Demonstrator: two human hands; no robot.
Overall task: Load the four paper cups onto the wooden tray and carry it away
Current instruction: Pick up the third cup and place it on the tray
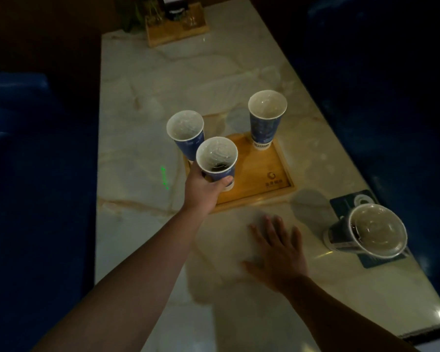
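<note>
A wooden tray (262,174) lies in the middle of the pale marble table. Two blue paper cups stand on it: one at its far left corner (186,134), one at its far right corner (264,120). My left hand (203,190) is shut on a third blue cup (217,161) with dark drink inside, at the tray's near left corner. The fourth cup (366,231), capped by a clear lid, stands off the tray at the right on a dark card. My right hand (277,247) rests flat and open on the table, in front of the tray.
The marble table (142,224) runs away from me between dark blue seats on both sides. A second wooden tray (175,34) with bottles and glasses stands at the far end. A dark card (351,201) lies under the lidded cup near the right edge.
</note>
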